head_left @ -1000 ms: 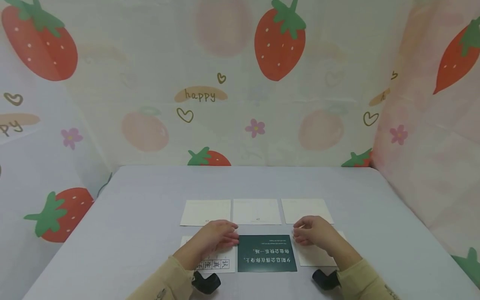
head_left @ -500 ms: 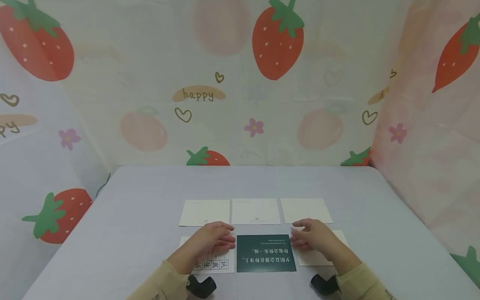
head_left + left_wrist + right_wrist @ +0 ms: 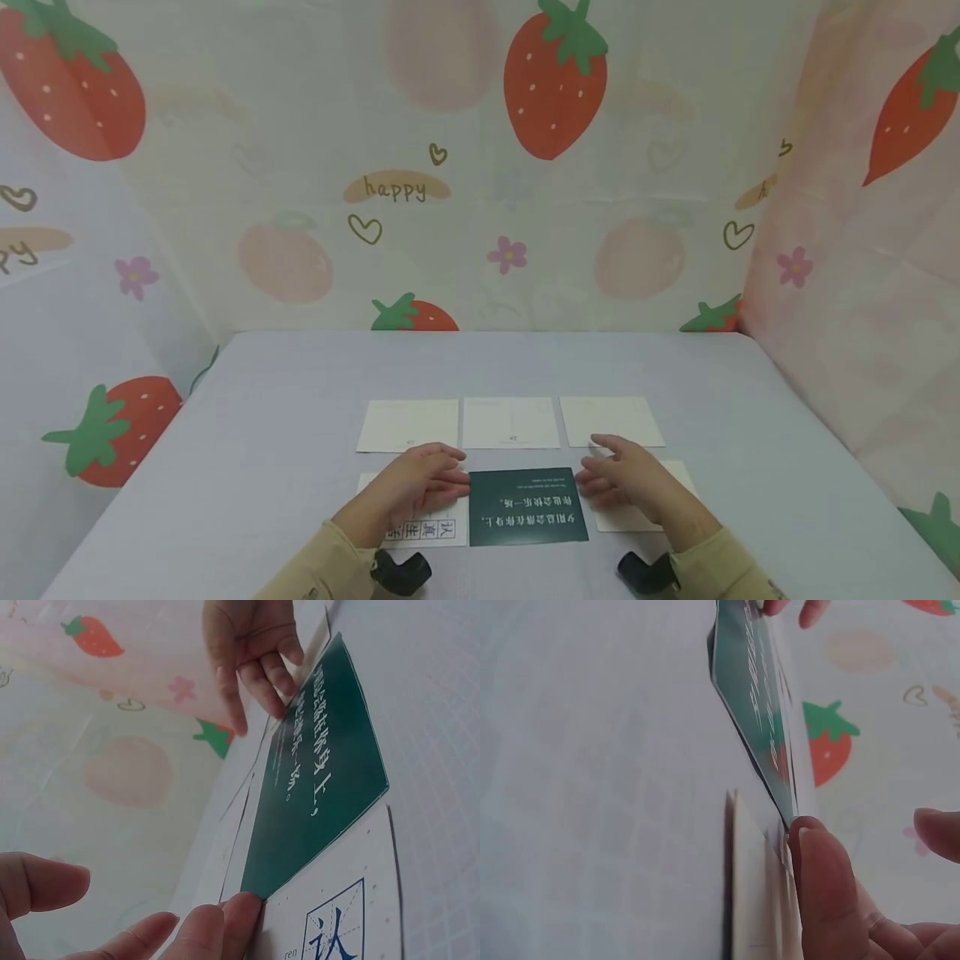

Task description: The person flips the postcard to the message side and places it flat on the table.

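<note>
A dark green card [image 3: 528, 508] with white writing, upside down from here, lies between my two hands. My left hand [image 3: 420, 485] is over a white card [image 3: 442, 532] with boxed characters, its fingertips at the green card's left edge. In the left wrist view the green card [image 3: 315, 780] meets that white card's edge, right by a fingertip. My right hand [image 3: 628, 477] is over a cream card [image 3: 633, 520], its fingers loosely extended, fingertips at the green card's far right corner. The right wrist view shows that corner of the green card [image 3: 754, 705] against a fingertip.
Behind the hands, a left blank card [image 3: 408, 423], a middle blank card [image 3: 510, 423] and a right blank card [image 3: 609, 417] form a row on the white table [image 3: 300, 375]. A strawberry-print curtain [image 3: 555, 208] encloses the back and sides.
The green card has slid slightly left and turned a little, closing up to the white card. My right hand has moved left with it, its upper finger now lifted and straighter.
</note>
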A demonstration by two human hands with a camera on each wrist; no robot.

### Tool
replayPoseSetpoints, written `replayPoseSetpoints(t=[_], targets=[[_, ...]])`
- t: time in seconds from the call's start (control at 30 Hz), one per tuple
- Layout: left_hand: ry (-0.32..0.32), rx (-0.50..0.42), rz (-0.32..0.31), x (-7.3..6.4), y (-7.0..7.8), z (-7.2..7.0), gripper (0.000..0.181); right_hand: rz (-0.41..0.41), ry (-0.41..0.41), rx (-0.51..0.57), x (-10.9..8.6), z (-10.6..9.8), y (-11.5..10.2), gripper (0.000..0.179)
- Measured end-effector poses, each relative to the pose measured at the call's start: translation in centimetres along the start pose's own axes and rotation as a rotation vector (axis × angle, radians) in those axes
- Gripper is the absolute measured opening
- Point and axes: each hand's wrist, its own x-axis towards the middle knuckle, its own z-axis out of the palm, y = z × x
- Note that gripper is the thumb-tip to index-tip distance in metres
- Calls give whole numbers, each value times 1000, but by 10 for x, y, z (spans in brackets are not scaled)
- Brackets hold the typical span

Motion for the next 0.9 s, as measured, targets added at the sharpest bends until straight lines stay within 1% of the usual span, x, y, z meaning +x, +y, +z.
replayPoseSetpoints(t=[0.1,0.4,0.63,0.8,0.9], targets=[[-3,-9,2,0,0,0,39,-7,-4,22,0,1,-1,66],[-1,-19,-2,1,0,0,39,-58,6,4,1,-1,0,63],[10,1,6,1,0,1,39,-86,-22,35,1,2,-1,68],[13,2,6,1,0,1,39,-84,-5,26,3,5,-2,64],[16,-4,2,1,0,1,38,-77,21,13,4,6,-3,63]])
